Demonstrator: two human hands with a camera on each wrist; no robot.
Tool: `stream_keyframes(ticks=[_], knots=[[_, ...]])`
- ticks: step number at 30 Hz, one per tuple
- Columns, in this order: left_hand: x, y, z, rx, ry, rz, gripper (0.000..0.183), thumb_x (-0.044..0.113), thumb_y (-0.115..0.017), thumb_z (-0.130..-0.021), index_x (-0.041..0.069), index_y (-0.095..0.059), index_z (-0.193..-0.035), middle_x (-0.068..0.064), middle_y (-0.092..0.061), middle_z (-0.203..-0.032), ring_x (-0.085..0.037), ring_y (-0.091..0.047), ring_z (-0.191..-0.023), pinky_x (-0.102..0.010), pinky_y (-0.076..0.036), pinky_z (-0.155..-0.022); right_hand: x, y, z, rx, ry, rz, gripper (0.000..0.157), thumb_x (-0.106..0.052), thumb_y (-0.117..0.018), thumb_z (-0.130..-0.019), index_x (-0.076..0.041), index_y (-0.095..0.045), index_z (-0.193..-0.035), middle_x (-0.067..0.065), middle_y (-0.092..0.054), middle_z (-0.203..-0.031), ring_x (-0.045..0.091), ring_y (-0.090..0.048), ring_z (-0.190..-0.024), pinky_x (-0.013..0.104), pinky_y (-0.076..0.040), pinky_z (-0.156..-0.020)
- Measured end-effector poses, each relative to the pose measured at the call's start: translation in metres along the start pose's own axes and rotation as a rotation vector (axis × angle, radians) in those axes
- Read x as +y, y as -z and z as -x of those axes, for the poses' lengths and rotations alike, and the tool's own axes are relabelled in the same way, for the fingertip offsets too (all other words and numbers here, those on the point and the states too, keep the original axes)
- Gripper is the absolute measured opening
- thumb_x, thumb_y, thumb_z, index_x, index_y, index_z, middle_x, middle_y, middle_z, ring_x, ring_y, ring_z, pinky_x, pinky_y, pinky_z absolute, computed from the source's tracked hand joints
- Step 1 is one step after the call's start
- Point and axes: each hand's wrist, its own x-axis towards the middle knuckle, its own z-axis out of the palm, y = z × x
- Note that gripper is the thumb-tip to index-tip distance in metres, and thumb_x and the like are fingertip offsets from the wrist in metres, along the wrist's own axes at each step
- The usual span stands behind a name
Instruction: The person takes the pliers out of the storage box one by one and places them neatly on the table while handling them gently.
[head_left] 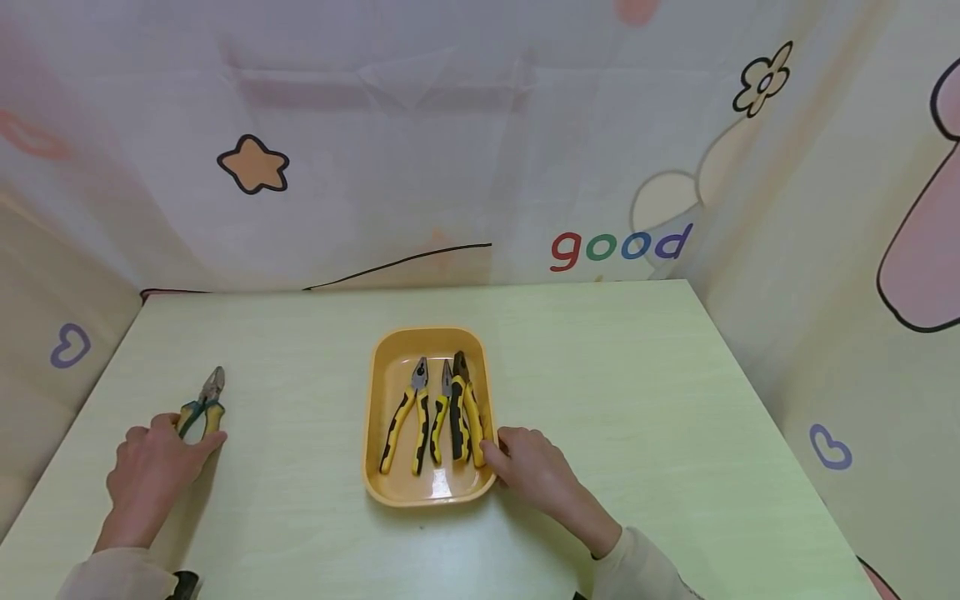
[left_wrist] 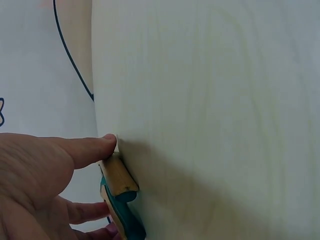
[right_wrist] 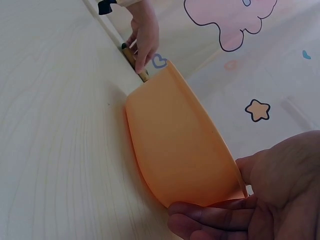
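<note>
On the left of the table, my left hand (head_left: 153,467) grips the handles of a pair of pliers (head_left: 213,387) with worn metal jaws and green-and-tan handles. Thumb and fingers sit on opposite sides of these handles (left_wrist: 120,175) in the left wrist view. An orange-yellow plastic tray (head_left: 431,497) stands mid-table, and my right hand (head_left: 536,467) pinches its right wall near the front corner, thumb over the rim, fingers outside. Inside lie yellow-and-black pliers: one pair spread open (head_left: 420,375) at left, slim-nosed pliers (head_left: 446,379) beside it, and a dark-headed pair (head_left: 460,365) overlapping them at right.
The pale wood-grain table (head_left: 637,375) carries the tray and pliers. Printed cloth (head_left: 420,167) hangs along its back and both sides. A dark band (head_left: 184,583) shows at the left sleeve.
</note>
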Motion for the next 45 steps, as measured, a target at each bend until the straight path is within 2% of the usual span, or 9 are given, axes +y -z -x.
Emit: stream_keyframes(ticks=[5, 7, 10, 16, 24, 27, 33, 39, 45], knots=[[0.002, 0.000, 0.004, 0.054, -0.040, -0.041, 0.098, 0.055, -0.065, -0.095, -0.023, -0.029, -0.141, -0.053, -0.029, -0.126, -0.065, -0.030, -0.114, -0.068, -0.041, -0.081, 0.000, 0.000, 0.000, -0.001, 0.005, 0.004, 0.031, -0.026, -0.053, -0.101, -0.012, -0.056, -0.073, -0.003, -0.053, -0.060, 0.011, -0.041, -0.050, 0.025, -0.030, -0.046], [0.005, 0.000, 0.006, 0.092, -0.068, -0.055, 0.095, 0.052, -0.065, -0.096, -0.024, -0.030, -0.140, -0.055, -0.029, -0.126, -0.065, -0.030, -0.113, -0.067, -0.039, -0.082, 0.000, 0.000, 0.001, -0.001, 0.003, 0.003, 0.031, -0.025, -0.053, -0.101, -0.012, -0.056, -0.073, -0.003, -0.053, -0.060, 0.011, -0.042, -0.050, 0.025, -0.031, -0.046], [0.011, 0.001, 0.010, 0.113, -0.104, -0.047, 0.090, 0.051, -0.063, -0.098, -0.022, -0.032, -0.141, -0.053, -0.032, -0.126, -0.064, -0.032, -0.111, -0.067, -0.039, -0.082, 0.000, 0.000, 0.001, -0.001, -0.004, 0.000, 0.032, -0.026, -0.053, -0.102, -0.012, -0.056, -0.073, -0.003, -0.053, -0.060, 0.011, -0.042, -0.050, 0.025, -0.031, -0.046], [0.032, 0.004, 0.025, 0.139, -0.192, 0.039, 0.077, 0.043, -0.062, -0.101, -0.017, -0.038, -0.143, -0.047, -0.038, -0.128, -0.060, -0.035, -0.114, -0.068, -0.040, -0.083, 0.000, 0.000, 0.001, 0.004, 0.000, -0.002, 0.032, -0.026, -0.053, -0.101, -0.012, -0.055, -0.073, -0.003, -0.053, -0.059, 0.011, -0.040, -0.049, 0.025, -0.030, -0.045], [0.066, 0.012, 0.052, 0.155, -0.313, 0.131, 0.071, 0.043, -0.059, -0.103, -0.011, -0.042, -0.146, -0.036, -0.045, -0.135, -0.055, -0.038, -0.125, -0.068, -0.042, -0.084, 0.002, -0.001, -0.001, 0.001, -0.006, -0.006, 0.032, -0.027, -0.052, -0.101, -0.012, -0.056, -0.073, -0.004, -0.054, -0.059, 0.011, -0.041, -0.049, 0.025, -0.030, -0.046], [0.079, 0.014, 0.063, 0.183, -0.360, 0.147, 0.065, 0.040, -0.062, -0.102, -0.008, -0.047, -0.144, -0.031, -0.052, -0.131, -0.051, -0.043, -0.122, -0.064, -0.044, -0.080, 0.001, -0.001, -0.001, -0.011, -0.020, -0.015, 0.032, -0.028, -0.052, -0.101, -0.013, -0.056, -0.073, -0.004, -0.054, -0.060, 0.011, -0.041, -0.049, 0.026, -0.030, -0.046], [0.102, 0.011, 0.085, 0.248, -0.462, 0.179, 0.052, 0.029, -0.067, -0.100, -0.005, -0.056, -0.138, -0.027, -0.060, -0.124, -0.043, -0.054, -0.115, -0.058, -0.047, -0.082, 0.001, 0.002, 0.000, -0.035, -0.044, -0.027, 0.031, -0.027, -0.054, -0.101, -0.012, -0.058, -0.074, -0.003, -0.056, -0.060, 0.012, -0.042, -0.050, 0.026, -0.030, -0.047], [0.123, 0.006, 0.100, 0.223, -0.514, 0.169, 0.049, 0.026, -0.070, -0.099, -0.003, -0.059, -0.136, -0.024, -0.061, -0.124, -0.040, -0.056, -0.113, -0.055, -0.050, -0.082, 0.003, 0.002, -0.001, -0.036, -0.025, -0.055, 0.029, -0.029, -0.055, -0.101, -0.011, -0.059, -0.079, -0.002, -0.057, -0.062, 0.013, -0.044, -0.052, 0.026, -0.032, -0.047], [0.138, 0.002, 0.111, 0.169, -0.525, 0.159, 0.049, 0.028, -0.071, -0.098, -0.001, -0.060, -0.137, -0.021, -0.061, -0.127, -0.040, -0.054, -0.117, -0.056, -0.053, -0.081, 0.002, 0.001, -0.004, -0.008, -0.029, -0.120, 0.024, -0.026, -0.059, -0.099, -0.003, -0.063, -0.098, 0.001, -0.063, -0.073, 0.014, -0.051, -0.057, 0.027, -0.039, -0.049]])
